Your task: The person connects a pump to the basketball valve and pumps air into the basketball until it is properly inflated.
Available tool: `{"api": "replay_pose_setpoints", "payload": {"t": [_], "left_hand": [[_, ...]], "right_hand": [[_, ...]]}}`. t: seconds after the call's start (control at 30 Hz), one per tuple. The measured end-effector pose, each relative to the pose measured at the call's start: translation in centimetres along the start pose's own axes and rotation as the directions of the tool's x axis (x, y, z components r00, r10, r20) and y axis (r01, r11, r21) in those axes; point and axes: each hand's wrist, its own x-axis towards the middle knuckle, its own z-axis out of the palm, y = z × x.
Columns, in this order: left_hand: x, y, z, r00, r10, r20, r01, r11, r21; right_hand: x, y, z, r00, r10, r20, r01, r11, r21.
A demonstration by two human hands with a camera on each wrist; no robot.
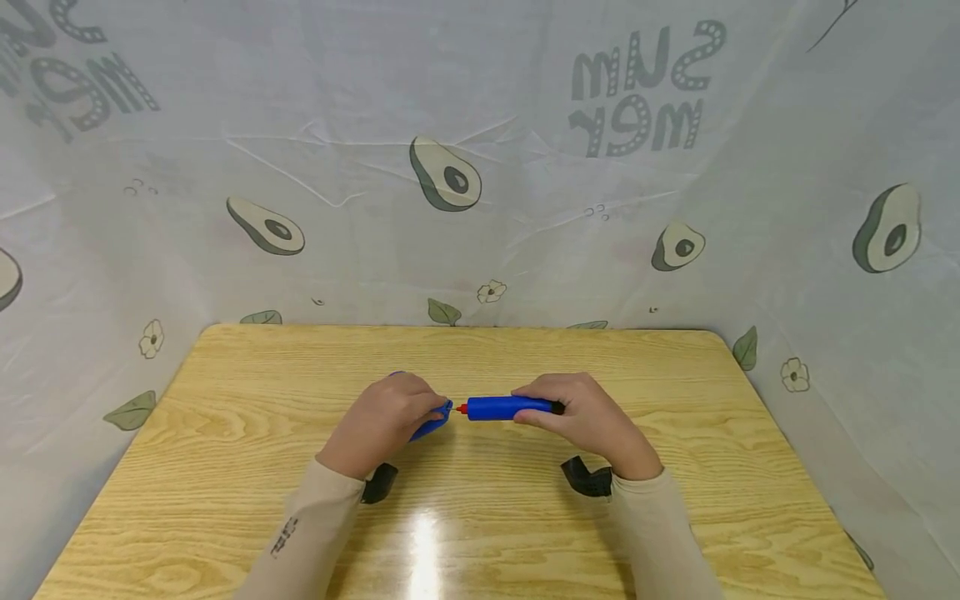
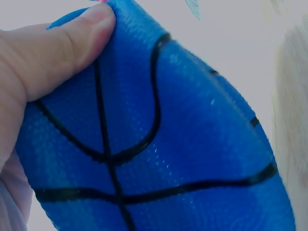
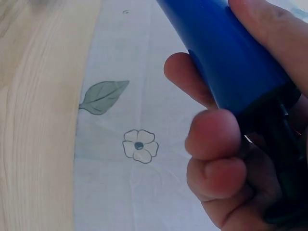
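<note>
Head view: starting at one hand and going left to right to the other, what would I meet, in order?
Left hand → blue basketball → red nozzle → blue pump barrel → right hand.

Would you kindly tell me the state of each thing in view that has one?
Ball: limp, creased
Pump: held roughly level
Nozzle: fitted on the pump, aimed at the ball; any insertion too small to tell
Left hand: pinches the ball
Right hand: grips the pump
Cloth: hung up, wrinkled
</note>
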Motion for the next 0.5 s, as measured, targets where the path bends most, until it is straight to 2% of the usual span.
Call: {"api": "replay_pose_setpoints", "payload": {"t": [0.13, 0.27, 0.37, 0.5], "left_hand": [[0.05, 0.17, 0.32, 1.000, 0.011, 0.016, -0.012, 0.999, 0.042], [0.17, 0.10, 0.26, 1.000, -0.007, -0.003, 0.007, 1.000, 0.019], [0.17, -0.15, -0.06, 0.998, -0.064, -0.007, 0.064, 0.997, -0.042], [-0.04, -0.78, -0.29, 0.983, -0.170, 0.068, 0.179, 0.972, -0.151]], "right_hand": [[0.15, 0.04, 0.34, 1.000, 0.002, 0.007, -0.002, 1.000, -0.002], [0.18, 0.25, 0.39, 1.000, 0.029, 0.001, -0.029, 0.999, 0.021], [0.03, 0.47, 0.06, 0.998, 0.049, -0.028, -0.048, 0.997, 0.056], [-0.19, 0.67, -0.41, 0.997, 0.042, -0.072, -0.037, 0.997, 0.071]]}}
